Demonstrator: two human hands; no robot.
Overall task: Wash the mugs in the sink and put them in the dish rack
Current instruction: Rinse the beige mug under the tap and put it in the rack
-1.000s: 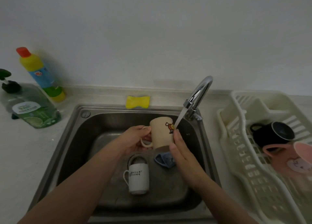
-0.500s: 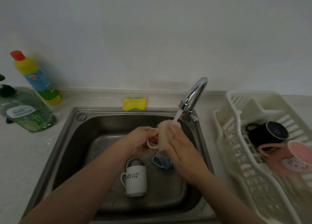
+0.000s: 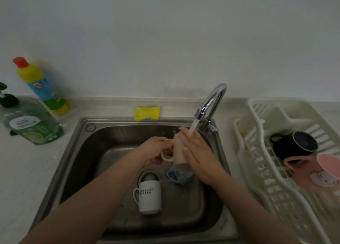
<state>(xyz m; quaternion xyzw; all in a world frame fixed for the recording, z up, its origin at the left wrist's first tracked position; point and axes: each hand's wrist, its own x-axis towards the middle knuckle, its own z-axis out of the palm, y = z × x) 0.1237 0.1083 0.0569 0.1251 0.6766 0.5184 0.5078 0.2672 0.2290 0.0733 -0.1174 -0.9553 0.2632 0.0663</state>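
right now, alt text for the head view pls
A person rinses a beige mug under the running tap, left hand gripping its handle, right hand flat on its side. A white mug lies in the sink; black and pink mugs sit in the rack.

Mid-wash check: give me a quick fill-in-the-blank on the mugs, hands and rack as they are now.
1. The left hand grips the cream mug by its ____.
2. The white mug lies in the ____.
3. The dish rack holds a black mug and a ____ mug.
4. Water from the faucet lands on the ____ hand.

Missing: handle; sink; pink; right
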